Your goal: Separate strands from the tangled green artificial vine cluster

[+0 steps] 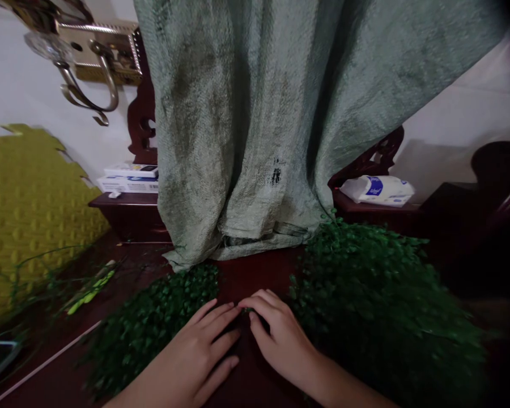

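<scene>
A: Qty, pls?
B: 1 L hand (195,354) + 1 R hand (283,334) = 2. 1 L leaf clump (153,323) + 1 R leaf clump (382,289) = 2.
A: Others?
B: Far: 1 woven cloth (276,113). Far R: 1 tissue pk (385,191). L: 1 yellow mat (29,209).

Easiest way through is the bare strip of red wood (257,277) between the left leaf pile (153,317) and bulky right leaf pile (378,277), but that hanging cloth (276,124) kinda walls off the far end.
</scene>
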{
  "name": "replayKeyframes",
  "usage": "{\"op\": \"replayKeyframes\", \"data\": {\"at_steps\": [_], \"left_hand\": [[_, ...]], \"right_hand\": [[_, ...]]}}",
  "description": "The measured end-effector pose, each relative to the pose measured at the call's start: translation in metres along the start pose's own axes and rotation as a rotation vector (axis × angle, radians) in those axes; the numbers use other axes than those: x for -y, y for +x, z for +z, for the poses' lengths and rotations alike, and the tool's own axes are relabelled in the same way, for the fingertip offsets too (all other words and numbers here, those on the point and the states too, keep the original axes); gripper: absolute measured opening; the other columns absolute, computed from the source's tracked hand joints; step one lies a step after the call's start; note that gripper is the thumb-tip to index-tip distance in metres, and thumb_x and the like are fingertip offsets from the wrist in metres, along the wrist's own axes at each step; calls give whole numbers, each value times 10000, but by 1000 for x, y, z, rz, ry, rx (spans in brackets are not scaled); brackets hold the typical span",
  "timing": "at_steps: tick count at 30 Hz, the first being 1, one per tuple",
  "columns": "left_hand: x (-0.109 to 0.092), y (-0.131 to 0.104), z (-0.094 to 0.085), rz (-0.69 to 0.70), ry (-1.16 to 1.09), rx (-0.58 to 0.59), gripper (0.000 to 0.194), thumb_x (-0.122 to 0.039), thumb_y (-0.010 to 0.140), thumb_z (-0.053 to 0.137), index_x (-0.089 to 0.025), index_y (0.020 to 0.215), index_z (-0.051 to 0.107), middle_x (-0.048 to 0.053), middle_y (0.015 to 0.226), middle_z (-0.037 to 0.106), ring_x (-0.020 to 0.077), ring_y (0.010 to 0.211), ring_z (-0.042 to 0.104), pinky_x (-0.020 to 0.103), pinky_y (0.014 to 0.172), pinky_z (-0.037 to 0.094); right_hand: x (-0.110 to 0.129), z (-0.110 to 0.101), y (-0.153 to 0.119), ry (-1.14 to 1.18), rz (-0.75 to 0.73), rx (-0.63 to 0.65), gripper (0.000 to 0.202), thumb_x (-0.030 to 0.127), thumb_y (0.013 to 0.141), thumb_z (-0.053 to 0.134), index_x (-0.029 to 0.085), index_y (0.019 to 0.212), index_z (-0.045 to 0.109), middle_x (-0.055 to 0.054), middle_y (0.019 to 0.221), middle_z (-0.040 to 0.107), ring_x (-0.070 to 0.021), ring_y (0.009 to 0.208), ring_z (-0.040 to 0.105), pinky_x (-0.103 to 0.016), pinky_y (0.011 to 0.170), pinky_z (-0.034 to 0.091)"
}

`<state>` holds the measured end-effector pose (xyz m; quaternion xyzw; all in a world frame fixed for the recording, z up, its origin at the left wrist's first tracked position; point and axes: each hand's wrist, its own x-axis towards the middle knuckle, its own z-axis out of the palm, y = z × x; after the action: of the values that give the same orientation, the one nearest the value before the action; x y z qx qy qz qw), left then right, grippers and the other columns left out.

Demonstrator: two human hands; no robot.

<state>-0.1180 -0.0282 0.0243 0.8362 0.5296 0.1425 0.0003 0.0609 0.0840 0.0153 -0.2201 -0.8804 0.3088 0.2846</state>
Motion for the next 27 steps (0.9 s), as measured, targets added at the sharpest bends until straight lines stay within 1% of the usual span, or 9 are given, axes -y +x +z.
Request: {"op": "replayKeyframes", "data": {"at_steps": [7,11,14,17,19,21,23,25,27], "left_hand": [[-4,6,11,25,17,-26,490,-292,954,576,-217,1428,476,141,1524,457,329,1387,446,576,1117,405],[-5,12,11,9,33,-4,484,-334,962,560,-201,1419,470,140,1507,481,321,1394,437,580,1122,397],[-5,14,12,-11,61,-1,441,-346,984,516,-176,1390,489,151,1476,515,320,1376,458,595,1128,371],[-3,14,16,-58,102,-64,380,-352,988,504,-184,1326,545,138,1403,580,311,1304,527,586,1137,345],[-3,13,17,-116,106,-117,326,-330,982,507,-188,1265,585,118,1285,644,288,1197,591,549,1108,378],[-3,12,18,-188,96,-151,263,-311,983,494,-185,1173,625,102,1150,679,269,1058,630,507,1017,448],[-3,12,17,-234,86,-165,237,-309,988,477,-184,1093,649,95,1064,686,264,958,636,481,919,485],[-2,10,15,-245,84,-173,237,-303,989,474,-184,1084,655,97,1051,685,267,938,635,477,889,488],[0,9,12,-219,81,-166,252,-276,985,483,-187,1160,639,99,1104,682,269,990,637,474,917,484]], "right_hand": [[-6,1,-1,-20,20,-86,367,50,947,397,224,1186,615,-60,1054,643,-210,985,584,-391,952,457],[-7,1,0,-35,1,-95,327,50,945,426,231,1125,630,-53,1033,633,-206,953,593,-383,924,468],[-5,1,0,-14,-6,-99,306,26,902,491,240,1068,633,-34,1002,650,-204,940,599,-372,908,472],[-5,2,0,28,38,-132,322,-20,815,561,228,1008,631,-21,931,661,-195,885,606,-325,819,495],[-5,2,1,47,40,-147,316,-49,773,580,220,927,640,-9,880,664,-183,843,610,-304,789,493],[-6,2,2,58,23,-147,299,-57,759,595,219,856,654,0,856,673,-175,830,618,-301,799,487],[-5,1,3,69,21,-137,289,-47,757,619,224,838,675,5,856,685,-173,834,632,-306,823,485],[-3,0,3,88,28,-122,285,-36,770,622,227,851,696,2,873,699,-173,847,646,-304,835,490],[-1,-1,3,133,25,-101,302,-39,790,591,227,872,710,-4,895,713,-168,854,661,-289,827,502]]}}
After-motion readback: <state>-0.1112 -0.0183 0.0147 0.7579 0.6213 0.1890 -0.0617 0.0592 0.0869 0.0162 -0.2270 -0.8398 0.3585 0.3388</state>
